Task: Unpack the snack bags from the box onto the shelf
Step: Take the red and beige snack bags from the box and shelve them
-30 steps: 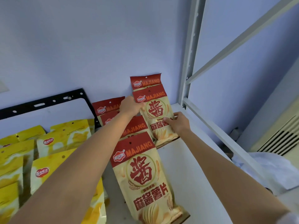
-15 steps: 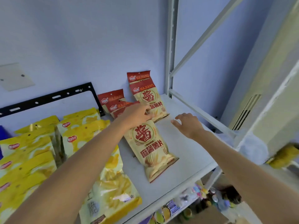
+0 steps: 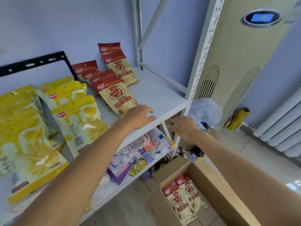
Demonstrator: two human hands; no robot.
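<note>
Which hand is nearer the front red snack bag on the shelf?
Left. The left hand rests at the front red snack bag, over its bottom edge; the right hand is off the shelf edge, clearly apart.

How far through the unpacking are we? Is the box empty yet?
Not yet. Done: several red-topped snack bags lie in overlapping rows on the shelf. In hand: nothing; the left hand rests at the shelf edge and the right hand hangs empty off the shelf's front corner. Left: at least two bags in the open box on the floor.
</note>
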